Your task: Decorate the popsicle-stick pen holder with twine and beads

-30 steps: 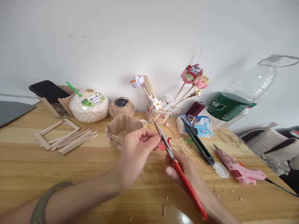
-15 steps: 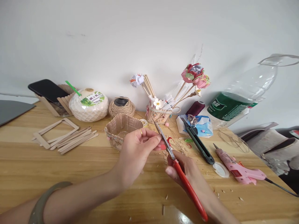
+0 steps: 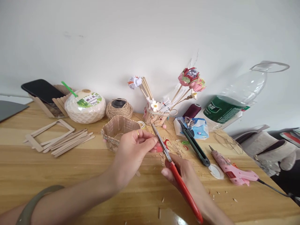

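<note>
My right hand (image 3: 185,175) grips a pair of scissors (image 3: 182,185) by its red handles, the blades pointing up and left. The blades look nearly closed. My left hand (image 3: 136,150), with a ring on one finger, pinches thumb and fingertips together beside the blades; what lies in the pinch is too small to make out. A small red piece (image 3: 159,149) shows just under the left fingertips, between them and the blades. Behind the left hand stands a basket made of wooden sticks (image 3: 112,134), partly hidden by it.
Craft sticks (image 3: 72,142) lie at left, near a coconut (image 3: 85,107) and twine (image 3: 119,109). A flower holder (image 3: 156,118) stands behind. At right are a utility knife (image 3: 195,147), pink glue gun (image 3: 236,173) and large plastic bottle (image 3: 225,109). Wood chips litter the table.
The view has shifted slightly, so everything appears a little further left and lower. Both hands keep nearly the same pose, with the scissors still at the left fingertips.
</note>
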A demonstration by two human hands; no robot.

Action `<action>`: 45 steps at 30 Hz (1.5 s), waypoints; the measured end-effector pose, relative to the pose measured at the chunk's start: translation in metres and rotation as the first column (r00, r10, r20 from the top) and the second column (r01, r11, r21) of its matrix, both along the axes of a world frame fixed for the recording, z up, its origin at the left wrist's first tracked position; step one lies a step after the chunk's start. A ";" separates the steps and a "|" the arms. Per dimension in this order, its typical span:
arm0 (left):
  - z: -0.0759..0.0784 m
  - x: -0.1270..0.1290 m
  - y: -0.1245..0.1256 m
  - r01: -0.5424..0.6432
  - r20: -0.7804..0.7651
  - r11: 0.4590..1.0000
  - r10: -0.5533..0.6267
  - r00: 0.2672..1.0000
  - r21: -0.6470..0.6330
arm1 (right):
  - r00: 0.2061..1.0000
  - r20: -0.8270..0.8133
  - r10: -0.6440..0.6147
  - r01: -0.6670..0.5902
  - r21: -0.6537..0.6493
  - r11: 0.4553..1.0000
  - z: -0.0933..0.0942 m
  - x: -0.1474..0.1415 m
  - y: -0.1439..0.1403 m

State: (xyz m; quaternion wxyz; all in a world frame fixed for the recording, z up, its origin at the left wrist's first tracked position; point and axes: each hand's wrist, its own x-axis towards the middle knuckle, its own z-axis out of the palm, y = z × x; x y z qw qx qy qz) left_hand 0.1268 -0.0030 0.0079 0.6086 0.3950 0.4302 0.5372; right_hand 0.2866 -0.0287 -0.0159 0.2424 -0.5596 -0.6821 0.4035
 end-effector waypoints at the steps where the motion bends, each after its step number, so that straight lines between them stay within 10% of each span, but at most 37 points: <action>1: 0.000 0.000 0.000 0.001 -0.008 1.000 -0.001 1.000 0.000 | 1.000 0.001 -0.005 0.005 0.001 1.000 0.000 0.000 0.000; 31: 0.010 -0.011 0.005 0.111 -0.116 0.994 -0.111 0.987 -0.005 | 0.990 0.082 -0.112 0.103 0.100 0.990 -0.008 0.003 -0.001; 45: 0.017 -0.015 0.005 0.156 -0.038 0.988 -0.156 0.987 0.004 | 0.942 -0.327 0.073 -0.044 0.095 0.995 -0.005 0.009 0.003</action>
